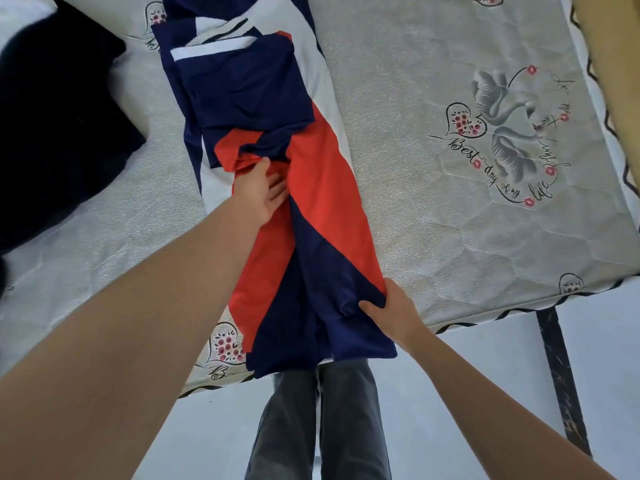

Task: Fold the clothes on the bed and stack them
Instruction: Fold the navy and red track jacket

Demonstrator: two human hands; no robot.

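Note:
A long garment [325, 216] in navy, red and white lies folded lengthwise down the middle of the bed, its near end hanging slightly over the mattress edge. My left hand [259, 192] reaches to the garment's middle, where the thumb and fingers pinch a bunched fold of red and navy cloth. My right hand [391, 310] grips the navy hem at the garment's near right corner, thumb on top of the fabric.
The mattress [433, 98] is grey-white and quilted, with swan and heart prints. A dark navy or black heap of clothing [52, 116] lies at the far left. The bed's near edge, a dark bed leg [561, 382], the pale floor and my grey trousers show below.

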